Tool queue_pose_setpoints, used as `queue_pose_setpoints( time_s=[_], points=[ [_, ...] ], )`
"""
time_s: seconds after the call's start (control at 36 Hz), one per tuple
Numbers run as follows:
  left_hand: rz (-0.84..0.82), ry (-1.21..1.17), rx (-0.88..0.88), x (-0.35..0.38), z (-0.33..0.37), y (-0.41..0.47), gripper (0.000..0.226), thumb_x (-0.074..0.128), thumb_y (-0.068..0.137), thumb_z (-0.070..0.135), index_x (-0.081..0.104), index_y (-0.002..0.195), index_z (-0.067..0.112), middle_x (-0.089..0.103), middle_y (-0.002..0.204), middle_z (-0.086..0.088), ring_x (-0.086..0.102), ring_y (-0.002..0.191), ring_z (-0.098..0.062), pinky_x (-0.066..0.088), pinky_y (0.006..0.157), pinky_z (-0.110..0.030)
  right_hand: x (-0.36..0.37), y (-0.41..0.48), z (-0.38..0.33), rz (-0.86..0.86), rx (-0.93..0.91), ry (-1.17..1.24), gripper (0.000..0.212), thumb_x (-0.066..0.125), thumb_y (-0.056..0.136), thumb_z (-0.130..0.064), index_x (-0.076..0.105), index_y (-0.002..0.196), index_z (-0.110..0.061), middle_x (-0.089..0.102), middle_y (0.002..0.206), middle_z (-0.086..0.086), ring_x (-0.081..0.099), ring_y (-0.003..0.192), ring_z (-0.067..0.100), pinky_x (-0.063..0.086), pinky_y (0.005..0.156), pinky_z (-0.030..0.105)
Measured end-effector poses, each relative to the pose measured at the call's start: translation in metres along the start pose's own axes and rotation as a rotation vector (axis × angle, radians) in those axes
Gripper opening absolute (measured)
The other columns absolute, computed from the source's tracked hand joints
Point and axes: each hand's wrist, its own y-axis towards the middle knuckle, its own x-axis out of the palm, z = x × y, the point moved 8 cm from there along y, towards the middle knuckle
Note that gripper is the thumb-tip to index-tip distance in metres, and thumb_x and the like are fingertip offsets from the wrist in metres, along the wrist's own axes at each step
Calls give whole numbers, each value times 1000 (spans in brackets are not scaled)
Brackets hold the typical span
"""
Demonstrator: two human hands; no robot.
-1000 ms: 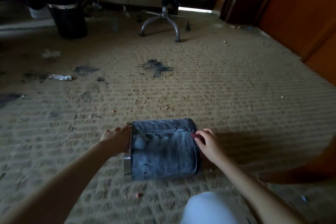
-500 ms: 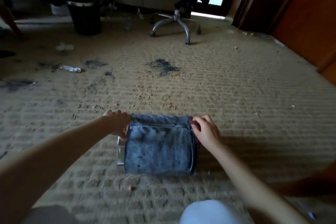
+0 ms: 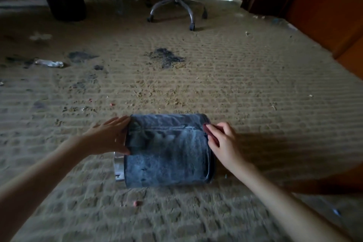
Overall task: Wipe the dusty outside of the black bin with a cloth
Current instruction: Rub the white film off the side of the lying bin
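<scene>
**A:** Though laid on its side on the carpet, why brace the black bin at the open end?

**B:** To stop any rolling under the wipe. Done with the left hand, fingers straight and flat against the wall by the metal rim.

**A:** And at the base end?

**B:** Pinched in the curled fingers of the right hand: a reddish cloth, touching the upper edge. Probably placed to sweep across the grey dust. Barely begun, judging by the streaks.
</scene>
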Motion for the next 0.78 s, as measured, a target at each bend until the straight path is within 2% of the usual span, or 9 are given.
queue_pose_setpoints(
  time_s=[0.17,0.28,0.36,0.42,0.53,0.61,0.69,0.72,0.78],
  points=[
    [88,-137,77,3,-5,-5,149,33,25,102,-10,144,25,-8,145,24,16,141,-11,24,114,-42,2,-12,-6,-39,-22,10,38,70,76,1,65,114,-2,54,95,13,57,82,29,54,69,36],
    [81,-139,87,6,-6,-5,137,54,41,90,-5,147,27,-10,145,24,14,142,-11,25,114,-42,9,-23,-2,-153,-21,-8,43,67,80,-4,60,122,-7,50,99,7,55,83,21,55,67,34],
    [64,-104,116,9,-6,-5,146,29,30,102,-12,146,23,-14,148,18,15,142,-9,26,113,-38,9,-19,-2,-208,-7,-53,31,53,89,-20,62,116,-8,51,95,3,52,78,14,52,63,32],
    [62,-80,118,11,-6,-6,148,18,25,104,-16,143,21,-16,149,16,16,141,-8,27,113,-36,8,-8,-1,-214,-5,-120,34,43,90,-30,62,112,-12,53,93,2,49,78,13,49,64,31],
    [81,-58,111,12,-8,-7,140,18,28,104,-20,138,26,-17,150,19,25,138,-8,33,109,-38,6,9,-9,-170,-44,-205,26,66,82,-10,68,107,-12,56,92,6,53,78,25,49,58,39],
    [81,-42,93,10,-5,-7,137,38,38,98,-18,140,26,-19,146,21,24,139,-9,32,109,-37,7,3,-9,-146,-42,-204,23,58,87,-16,68,108,-14,55,91,4,51,78,24,48,57,39],
    [100,-42,74,9,-4,-6,122,65,63,69,-10,146,22,-18,145,20,19,141,-10,27,112,-34,16,-17,-2,-230,8,-155,49,26,96,-42,63,116,-16,52,97,1,48,81,17,48,62,33],
    [105,-40,74,9,-5,-6,119,66,64,66,-9,147,23,-18,145,19,17,141,-9,26,113,-33,16,-22,-1,-256,8,-149,49,27,96,-41,61,119,-16,52,100,1,48,83,16,49,63,32],
    [76,-47,79,10,-3,-8,123,62,59,74,-10,146,24,-19,145,20,16,141,-8,26,113,-32,10,-25,-8,-258,-58,-166,32,50,93,-24,62,121,-15,54,102,4,51,85,21,50,62,35]
  ],
)
